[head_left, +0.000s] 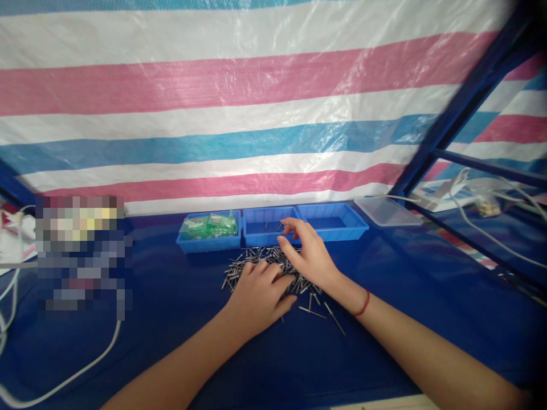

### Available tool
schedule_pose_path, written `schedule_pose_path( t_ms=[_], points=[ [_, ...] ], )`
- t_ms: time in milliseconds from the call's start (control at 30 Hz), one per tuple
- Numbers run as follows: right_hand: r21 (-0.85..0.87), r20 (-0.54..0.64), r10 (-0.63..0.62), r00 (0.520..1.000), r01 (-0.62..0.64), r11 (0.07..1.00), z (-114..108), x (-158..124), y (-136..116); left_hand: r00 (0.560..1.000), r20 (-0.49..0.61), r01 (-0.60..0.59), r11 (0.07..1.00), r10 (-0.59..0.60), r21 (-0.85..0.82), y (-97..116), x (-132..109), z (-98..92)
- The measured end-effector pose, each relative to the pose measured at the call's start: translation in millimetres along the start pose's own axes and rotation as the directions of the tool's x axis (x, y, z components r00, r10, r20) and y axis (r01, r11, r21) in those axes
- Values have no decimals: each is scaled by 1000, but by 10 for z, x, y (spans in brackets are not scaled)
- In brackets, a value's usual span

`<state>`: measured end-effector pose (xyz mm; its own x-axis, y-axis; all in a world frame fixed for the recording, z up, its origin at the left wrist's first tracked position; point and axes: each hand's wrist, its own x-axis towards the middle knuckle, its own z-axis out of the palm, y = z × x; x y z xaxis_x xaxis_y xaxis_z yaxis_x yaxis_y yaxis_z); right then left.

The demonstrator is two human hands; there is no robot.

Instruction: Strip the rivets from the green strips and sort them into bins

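Note:
A heap of small silver blind rivets lies on the blue tabletop, with a few strays at its right side. My left hand rests over the front of the heap, thumb and fingers apart, fingertips partly hidden among the rivets. Above the heap's back edge is my right hand, its thumb and curled index finger apart at the front of the middle blue bin. Two rivets show in that bin near the right fingertips; one sits very close to them. I see nothing gripped in either hand.
The left blue bin holds green-and-clear plastic packets. To the right stand another blue bin and a translucent lid. White cables run along the left. A blue metal frame and striped sheeting border the table.

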<state>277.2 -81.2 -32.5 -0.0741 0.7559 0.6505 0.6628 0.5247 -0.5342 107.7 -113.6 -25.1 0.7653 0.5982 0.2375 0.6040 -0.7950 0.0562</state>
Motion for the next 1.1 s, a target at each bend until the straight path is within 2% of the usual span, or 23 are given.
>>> schedule_pose_path(
  t_ms=[300,733,967,1100],
  points=[
    [17,17,-31,999,31,999,24,-10,-18,999,16,33,999,-34,39,5,32,11],
    [26,53,-32,998,31,999,35,-26,-8,999,37,-5,999,4,47,-36,23,12],
    [87,41,29,999,-32,996,35,-22,-24,1000,21,-19,995,17,94,-40,17,56],
    [72,34,24,999,-26,997,37,-27,-15,1000,15,-24,997,23,74,-65,17,74]
  ],
)
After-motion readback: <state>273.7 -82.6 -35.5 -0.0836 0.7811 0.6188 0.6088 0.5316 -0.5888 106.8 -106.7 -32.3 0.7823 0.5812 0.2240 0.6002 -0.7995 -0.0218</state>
